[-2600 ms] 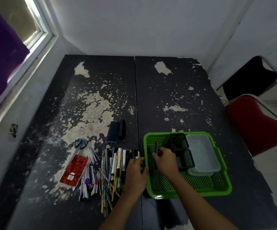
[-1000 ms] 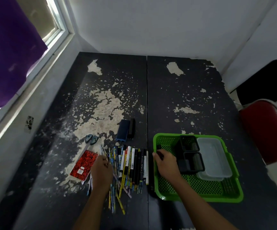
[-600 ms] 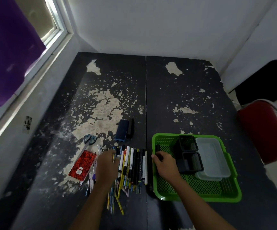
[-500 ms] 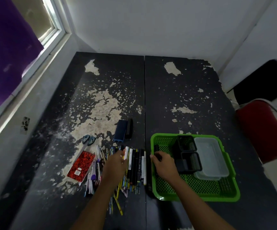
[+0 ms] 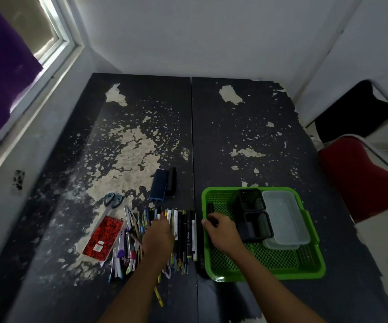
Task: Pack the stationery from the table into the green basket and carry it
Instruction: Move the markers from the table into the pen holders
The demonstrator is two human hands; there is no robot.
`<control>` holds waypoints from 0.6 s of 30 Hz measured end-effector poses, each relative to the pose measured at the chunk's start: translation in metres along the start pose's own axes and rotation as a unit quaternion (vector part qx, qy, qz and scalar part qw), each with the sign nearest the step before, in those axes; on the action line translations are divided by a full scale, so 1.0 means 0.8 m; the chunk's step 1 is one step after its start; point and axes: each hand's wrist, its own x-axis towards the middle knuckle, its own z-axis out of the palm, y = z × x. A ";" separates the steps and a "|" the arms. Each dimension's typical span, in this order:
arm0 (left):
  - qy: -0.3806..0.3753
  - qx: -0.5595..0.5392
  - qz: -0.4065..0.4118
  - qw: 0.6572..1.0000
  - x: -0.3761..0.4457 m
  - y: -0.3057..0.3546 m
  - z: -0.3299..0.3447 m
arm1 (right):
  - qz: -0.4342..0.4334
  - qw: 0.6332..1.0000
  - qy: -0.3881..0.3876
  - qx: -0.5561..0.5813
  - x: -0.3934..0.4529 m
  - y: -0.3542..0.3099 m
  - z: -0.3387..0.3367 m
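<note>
The mesh plastic green basket (image 5: 309,273) sat on the peeling dark surface (image 5: 246,127). Right hand (image 5: 223,234) gripped a black marker (image 5: 210,212) inside; left hand (image 5: 158,238) lay on pens (image 5: 183,231) beside it, fingers' grip unclear.

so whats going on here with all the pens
A person is packing stationery into the green basket. The right hand holds a dark marker inside the basket, beside two black holders and clear containers. The left hand rests on the row of pens on the table.
</note>
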 end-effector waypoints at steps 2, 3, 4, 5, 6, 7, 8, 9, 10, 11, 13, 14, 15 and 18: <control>-0.007 0.005 -0.010 1.000 0.000 0.004 -0.003 | 0.000 1.000 -0.004 0.001 -0.001 -0.001 -0.003; -0.013 0.002 -0.015 1.000 0.000 0.006 -0.006 | 0.001 1.000 -0.008 0.002 -0.002 -0.002 -0.004; -0.009 -0.009 -0.015 1.000 -0.001 0.007 -0.006 | 0.000 1.000 -0.011 0.002 -0.002 -0.003 -0.006; -0.005 -0.025 -0.017 1.000 -0.003 0.007 -0.009 | -0.001 1.000 -0.012 0.003 -0.003 -0.003 -0.007; 0.006 -0.041 -0.019 0.999 -0.005 0.007 -0.011 | -0.003 1.000 -0.012 0.004 -0.004 -0.004 -0.009; 0.014 -0.054 -0.025 0.998 -0.007 0.006 -0.012 | -0.003 1.000 -0.010 0.006 -0.005 -0.005 -0.011; 0.021 -0.071 -0.030 0.997 -0.008 0.006 -0.015 | -0.005 1.000 -0.007 0.008 -0.006 -0.006 -0.013; 0.029 -0.095 -0.037 0.994 -0.009 0.006 -0.019 | -0.007 1.000 -0.002 0.010 -0.007 -0.007 -0.014; 0.035 -0.126 -0.037 0.991 -0.009 0.009 -0.024 | -0.012 1.000 0.011 0.012 -0.008 -0.008 -0.015; 0.038 -0.163 -0.030 0.985 -0.010 0.015 -0.031 | -0.021 0.999 0.032 0.016 -0.009 -0.009 -0.015; 0.036 -0.228 0.006 0.973 -0.013 0.037 -0.045 | -0.051 0.994 0.089 0.026 -0.010 -0.011 -0.015; 0.025 -0.253 0.026 0.967 -0.017 0.052 -0.053 | -0.065 0.991 0.111 0.038 -0.010 -0.013 -0.014; 0.009 -0.272 0.045 0.961 -0.021 0.067 -0.058 | -0.074 0.988 0.121 0.058 -0.011 -0.015 -0.013; -0.044 -0.312 0.078 0.946 -0.029 0.105 -0.061 | -0.085 0.982 0.088 0.143 -0.008 -0.022 -0.015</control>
